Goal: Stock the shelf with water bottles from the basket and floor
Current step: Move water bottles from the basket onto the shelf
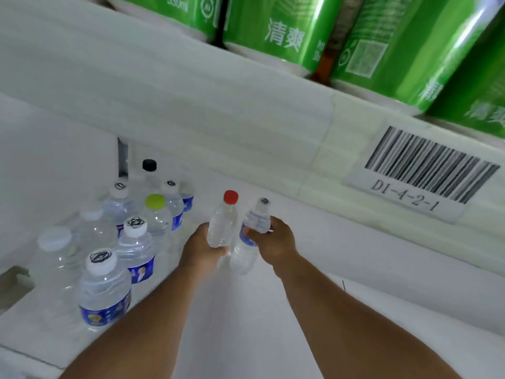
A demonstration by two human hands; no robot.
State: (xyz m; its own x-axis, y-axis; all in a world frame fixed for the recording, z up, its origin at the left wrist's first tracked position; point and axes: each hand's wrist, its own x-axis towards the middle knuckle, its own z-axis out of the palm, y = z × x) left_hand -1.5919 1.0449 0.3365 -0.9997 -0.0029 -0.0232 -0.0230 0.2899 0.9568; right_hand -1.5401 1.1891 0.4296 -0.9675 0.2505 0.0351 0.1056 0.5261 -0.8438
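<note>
head view | left hand grips red-capped bottle; right hand grips white-capped bottle; both over the shelf, right of the stocked bottles | risk: the two held bottles nearly touch; contact on set-down may tip one.

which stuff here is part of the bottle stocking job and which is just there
Job: red-capped bottle held in the left hand; scribble-capped bottle held in the right hand; bottles already standing on the shelf.
Just there: green cans above; barcode label.
</note>
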